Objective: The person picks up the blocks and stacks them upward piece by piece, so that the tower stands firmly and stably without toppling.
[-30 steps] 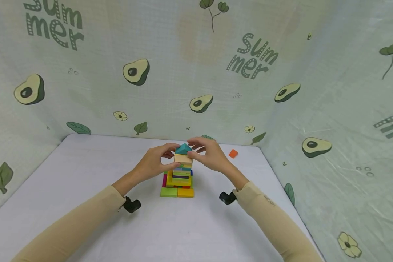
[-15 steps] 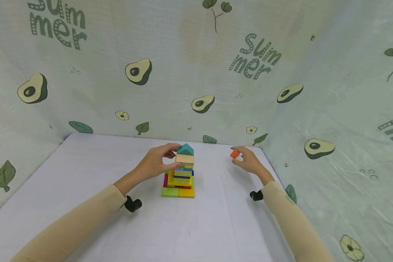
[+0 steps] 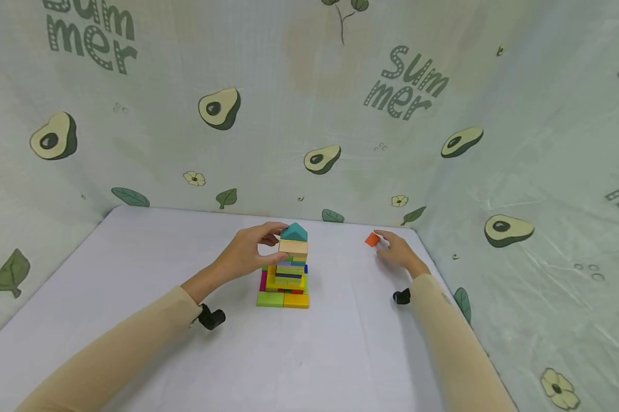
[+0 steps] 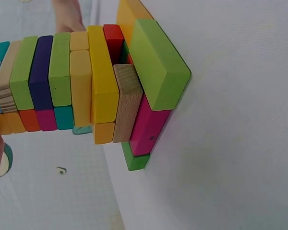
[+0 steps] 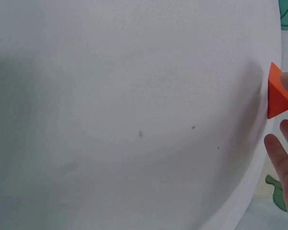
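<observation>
A tower of coloured wooden blocks (image 3: 291,266) stands on the table. It has a wide base, a pale wooden layer near the top and a teal triangular block (image 3: 294,232) on top. My left hand (image 3: 244,249) curves loosely round the tower's upper left side, its fingertips at the teal block and its thumb lower down. To the right, my right hand (image 3: 398,252) is at an orange triangular block (image 5: 279,93). In the right wrist view one digit lies against the block's face and the other fingers are spread; a firm grip does not show.
The white table (image 3: 149,257) ends at the back against a hanging cloth (image 3: 268,126) printed with avocados, leaves and lettering. More cloth hangs along the sides. The orange block lies near the table's back right corner.
My right hand has left the tower's top and moved right to the orange block. The left hand stays beside the tower. The teal block sits on top throughout.
</observation>
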`<state>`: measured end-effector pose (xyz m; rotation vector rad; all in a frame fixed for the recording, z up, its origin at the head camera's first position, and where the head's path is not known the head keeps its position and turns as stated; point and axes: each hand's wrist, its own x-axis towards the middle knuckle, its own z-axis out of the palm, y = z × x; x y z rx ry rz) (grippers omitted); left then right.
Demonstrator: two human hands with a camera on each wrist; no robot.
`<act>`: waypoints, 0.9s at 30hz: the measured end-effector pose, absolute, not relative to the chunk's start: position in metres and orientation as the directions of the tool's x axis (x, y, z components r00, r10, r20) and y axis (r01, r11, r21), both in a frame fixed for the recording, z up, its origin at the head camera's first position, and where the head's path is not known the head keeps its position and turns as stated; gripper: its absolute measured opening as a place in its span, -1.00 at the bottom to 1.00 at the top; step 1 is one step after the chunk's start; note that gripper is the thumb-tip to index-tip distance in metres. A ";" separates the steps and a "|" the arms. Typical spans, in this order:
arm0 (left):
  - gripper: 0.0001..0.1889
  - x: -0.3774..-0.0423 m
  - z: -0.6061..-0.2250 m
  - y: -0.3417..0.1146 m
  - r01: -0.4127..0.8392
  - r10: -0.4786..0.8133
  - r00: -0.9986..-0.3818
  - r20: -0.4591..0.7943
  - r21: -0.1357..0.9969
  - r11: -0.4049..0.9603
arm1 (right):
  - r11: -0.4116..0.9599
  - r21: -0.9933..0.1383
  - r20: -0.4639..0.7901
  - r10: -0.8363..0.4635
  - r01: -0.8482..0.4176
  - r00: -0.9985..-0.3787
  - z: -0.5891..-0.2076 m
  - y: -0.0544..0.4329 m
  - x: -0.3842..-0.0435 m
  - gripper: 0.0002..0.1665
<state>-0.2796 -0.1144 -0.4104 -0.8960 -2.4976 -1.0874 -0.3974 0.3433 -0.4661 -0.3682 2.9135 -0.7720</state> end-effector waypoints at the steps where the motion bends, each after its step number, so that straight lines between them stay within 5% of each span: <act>1: -0.33 -0.280 -0.410 -0.114 0.636 0.434 -0.772 0.465 0.564 0.527 | 0.842 -0.496 -0.037 -0.265 -0.213 -0.963 -0.466 0.343 -0.398 -0.19; 10: -0.33 -0.279 -0.408 -0.114 0.636 0.431 -0.772 0.468 0.562 0.529 | 0.834 -0.491 -0.001 -0.290 -0.252 -0.957 -0.469 0.337 -0.403 -0.28; 19: -0.31 -0.278 -0.408 -0.114 0.642 0.430 -0.767 0.476 0.557 0.527 | 0.835 -0.498 0.016 -0.261 -0.234 -0.965 -0.470 0.333 -0.398 -0.57; 27: -0.32 -0.278 -0.409 -0.116 0.635 0.431 -0.773 0.466 0.563 0.530 | 0.817 -0.460 0.108 -0.338 -0.349 -0.935 -0.457 0.317 -0.383 -0.63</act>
